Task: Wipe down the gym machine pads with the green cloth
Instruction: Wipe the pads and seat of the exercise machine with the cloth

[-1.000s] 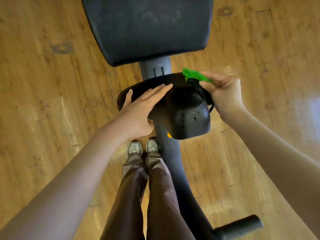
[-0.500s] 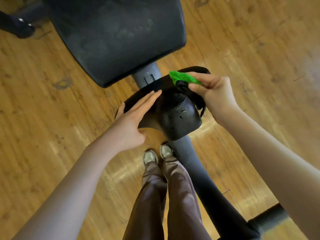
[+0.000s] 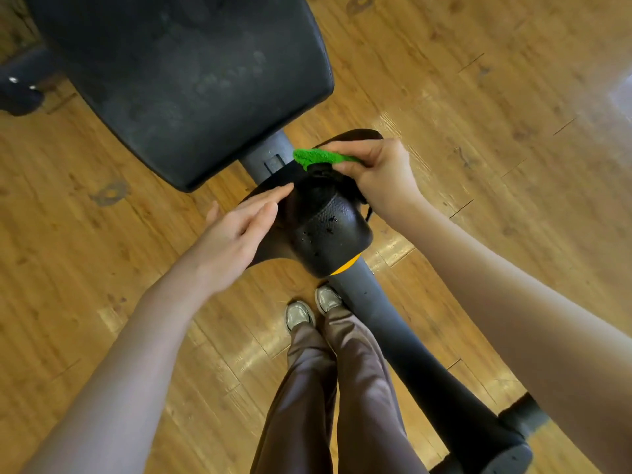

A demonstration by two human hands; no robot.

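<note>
Since the earlier frame the right hand [image 3: 376,172] has closed more tightly over the green cloth [image 3: 318,156], bunching it at the rear right of the saddle-shaped seat pad [image 3: 328,227], while the view has swung so the large black back pad [image 3: 178,80] now fills the upper left. Right fingers are curled shut around the cloth, pinching it against the dark seam area at the back of the seat; only a green fold sticks out to the left of the knuckles. Meanwhile the left hand [image 3: 236,230] lies flat and open on the seat pad's left wing, fingers straight and together, gripping nothing. Small wet-looking specks dot the textured nose of the seat. Below the seat, an orange band [image 3: 346,266] rings the top of the dark frame post [image 3: 393,333], which slopes down to the lower right. Two light shoes [image 3: 313,307] and brown trouser legs [image 3: 335,398] stand on the wooden floor [image 3: 478,97] just left of the post.
</note>
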